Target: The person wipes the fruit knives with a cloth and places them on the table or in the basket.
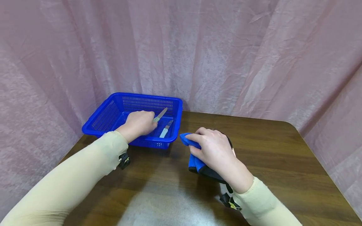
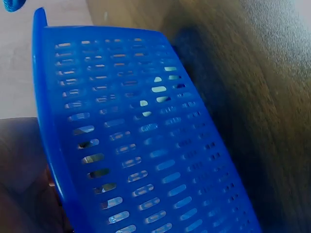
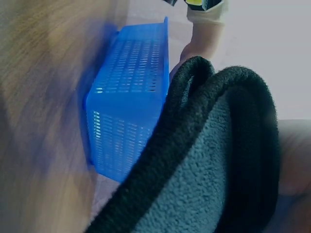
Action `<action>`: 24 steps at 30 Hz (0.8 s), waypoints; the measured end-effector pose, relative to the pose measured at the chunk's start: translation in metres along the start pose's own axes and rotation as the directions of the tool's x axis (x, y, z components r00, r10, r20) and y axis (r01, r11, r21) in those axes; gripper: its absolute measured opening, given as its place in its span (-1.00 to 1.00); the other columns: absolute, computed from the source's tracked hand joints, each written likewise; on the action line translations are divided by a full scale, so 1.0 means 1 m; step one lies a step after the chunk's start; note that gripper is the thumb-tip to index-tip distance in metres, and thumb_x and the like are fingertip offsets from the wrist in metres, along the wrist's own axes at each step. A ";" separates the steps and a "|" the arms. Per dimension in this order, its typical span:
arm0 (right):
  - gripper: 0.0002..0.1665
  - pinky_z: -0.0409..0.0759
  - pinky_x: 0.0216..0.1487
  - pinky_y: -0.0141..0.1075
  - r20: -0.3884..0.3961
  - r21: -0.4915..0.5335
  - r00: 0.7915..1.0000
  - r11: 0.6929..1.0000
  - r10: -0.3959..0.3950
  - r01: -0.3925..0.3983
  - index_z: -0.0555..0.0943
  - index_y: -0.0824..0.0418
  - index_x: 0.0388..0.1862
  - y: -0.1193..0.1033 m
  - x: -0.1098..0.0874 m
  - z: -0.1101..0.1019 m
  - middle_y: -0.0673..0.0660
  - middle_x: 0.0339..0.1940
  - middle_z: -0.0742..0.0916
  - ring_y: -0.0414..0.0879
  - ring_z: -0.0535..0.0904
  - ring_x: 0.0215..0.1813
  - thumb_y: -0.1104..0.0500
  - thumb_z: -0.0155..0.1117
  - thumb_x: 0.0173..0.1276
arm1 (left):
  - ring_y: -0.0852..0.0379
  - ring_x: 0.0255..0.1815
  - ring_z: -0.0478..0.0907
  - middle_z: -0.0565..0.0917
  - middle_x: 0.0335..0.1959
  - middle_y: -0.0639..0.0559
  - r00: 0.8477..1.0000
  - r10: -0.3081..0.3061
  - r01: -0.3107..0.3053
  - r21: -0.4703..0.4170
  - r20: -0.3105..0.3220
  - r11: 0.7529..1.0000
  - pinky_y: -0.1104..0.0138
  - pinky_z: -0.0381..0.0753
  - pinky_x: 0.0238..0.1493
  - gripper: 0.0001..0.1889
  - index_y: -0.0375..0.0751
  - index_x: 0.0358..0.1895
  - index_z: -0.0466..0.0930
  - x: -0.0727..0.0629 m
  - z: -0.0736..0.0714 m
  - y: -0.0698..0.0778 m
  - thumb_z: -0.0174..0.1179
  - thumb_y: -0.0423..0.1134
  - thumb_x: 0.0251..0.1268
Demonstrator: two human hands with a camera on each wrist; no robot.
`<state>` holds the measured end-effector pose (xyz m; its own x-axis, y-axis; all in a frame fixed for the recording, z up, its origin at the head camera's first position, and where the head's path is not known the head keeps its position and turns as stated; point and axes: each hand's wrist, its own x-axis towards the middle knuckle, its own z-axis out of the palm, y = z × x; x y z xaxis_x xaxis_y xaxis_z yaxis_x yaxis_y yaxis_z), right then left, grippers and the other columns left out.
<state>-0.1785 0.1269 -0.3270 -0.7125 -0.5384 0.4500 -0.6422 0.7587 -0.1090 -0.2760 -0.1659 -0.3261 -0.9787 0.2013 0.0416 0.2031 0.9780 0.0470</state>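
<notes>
My left hand reaches over the near rim into a blue plastic basket and grips a small knife by its pale handle, blade pointing up and right. A second knife, with a light handle, lies in the basket just right of that hand. My right hand, in front of the basket's right side, holds a folded blue cloth with black edging between thumb and fingers. In the right wrist view the cloth fills the foreground. The left wrist view shows mostly the basket's slotted wall, hiding the knives' detail.
The basket stands at the back left of a brown wooden table. Pink curtain hangs behind and along the sides. The table's back right corner is rounded.
</notes>
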 end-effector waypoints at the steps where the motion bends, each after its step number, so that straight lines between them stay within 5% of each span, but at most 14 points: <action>1: -0.61 0.71 -0.15 0.00 0.000 0.000 1.000 1.000 0.001 -0.001 0.87 -0.06 0.20 0.000 -0.001 0.000 0.03 -0.07 0.83 0.07 0.77 -0.18 0.12 0.54 0.40 | -0.19 -0.37 0.64 0.70 -0.36 -0.14 1.000 -0.005 0.005 0.000 0.011 1.000 -0.21 0.67 -0.27 -0.75 -0.16 -0.31 0.60 0.001 0.000 0.000 0.20 -0.09 0.54; 17: -0.61 0.71 -0.17 -0.02 -0.008 -0.003 1.000 1.000 -0.002 0.002 0.87 -0.07 0.19 0.005 -0.005 -0.001 0.02 -0.08 0.83 0.02 0.78 -0.18 0.11 0.55 0.40 | -0.09 -0.32 0.60 0.67 -0.36 -0.09 0.984 -0.055 0.050 0.033 0.172 0.998 -0.10 0.68 -0.22 -0.76 -0.17 -0.33 0.67 0.013 -0.021 0.008 0.20 -0.12 0.50; 24: -0.61 0.70 -0.19 -0.02 -0.022 0.000 1.000 1.000 0.000 0.000 0.88 -0.07 0.17 0.006 -0.006 0.000 0.02 -0.10 0.83 -0.01 0.77 -0.21 0.12 0.56 0.37 | -0.08 -0.27 0.60 0.67 -0.32 -0.08 0.963 -0.073 0.065 0.040 0.258 0.997 -0.07 0.68 -0.13 -0.75 -0.17 -0.29 0.67 0.018 -0.015 0.010 0.20 -0.11 0.56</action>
<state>-0.1777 0.1349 -0.3305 -0.7059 -0.5301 0.4698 -0.6424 0.7585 -0.1093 -0.2914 -0.1531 -0.3095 -0.9658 0.1364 -0.2204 0.1376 0.9904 0.0096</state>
